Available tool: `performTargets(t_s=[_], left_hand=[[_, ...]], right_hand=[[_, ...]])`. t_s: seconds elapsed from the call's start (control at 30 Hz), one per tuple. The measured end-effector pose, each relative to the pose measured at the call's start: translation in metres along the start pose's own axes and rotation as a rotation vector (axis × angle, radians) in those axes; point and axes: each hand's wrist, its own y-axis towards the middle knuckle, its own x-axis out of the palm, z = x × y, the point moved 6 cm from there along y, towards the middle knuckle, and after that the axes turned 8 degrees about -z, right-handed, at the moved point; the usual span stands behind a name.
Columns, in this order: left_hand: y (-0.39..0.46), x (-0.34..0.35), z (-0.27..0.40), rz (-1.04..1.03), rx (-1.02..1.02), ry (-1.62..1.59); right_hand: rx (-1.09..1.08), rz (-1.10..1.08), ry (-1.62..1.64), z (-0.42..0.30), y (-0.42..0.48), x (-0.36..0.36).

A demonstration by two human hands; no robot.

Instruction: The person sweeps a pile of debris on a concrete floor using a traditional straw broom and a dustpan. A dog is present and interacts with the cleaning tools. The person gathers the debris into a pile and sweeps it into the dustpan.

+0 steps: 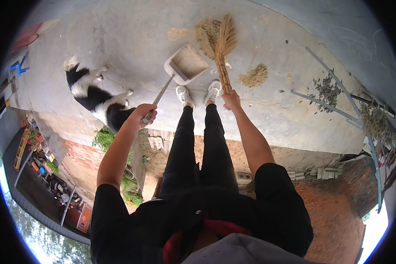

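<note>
My left hand [144, 115] is closed around the long grey handle [163, 90] of a dustpan. The pan [191, 64], off-white with a comb-like row of teeth near its handle side, rests on the concrete floor beyond my left foot. A straw broom [221, 66] is gripped near its bound end by my right hand [231, 100]. Its spread bristles touch the right edge of a pile of brownish chaff-like debris [207, 34]. A smaller pile of similar bits [254, 76] lies right of the broom. No debris pile shows inside the pan.
A black-and-white dog [92, 95] lies on the concrete floor [128, 43] at left, its body partly behind my left hand. Grey metal poles [336, 79] and scattered dark debris [328, 89] are at right. A lighter patch of dust [178, 33] marks the floor beyond the pan.
</note>
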Motion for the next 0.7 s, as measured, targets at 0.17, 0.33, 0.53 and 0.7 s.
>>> performTargets(t_s=[0.17, 0.33, 0.53, 0.7], left_hand=[[0.002, -0.004, -0.001, -0.019, -0.026, -0.043], [0.012, 0.0, -0.011, -0.083, -0.025, -0.106], [0.028, 0.009, -0.034, -0.12, -0.026, -0.218], [0.032, 0.034, -0.044, -0.108, -0.042, -0.26]], right_hand=[[0.024, -0.05, 0.17, 0.003, -0.026, 0.053], [0.036, -0.157, 0.333, 0.013, -0.051, 0.096], [0.049, -0.055, 0.205, 0.008, -0.124, 0.086], [-0.049, 0.185, -0.294, 0.02, -0.133, 0.027]])
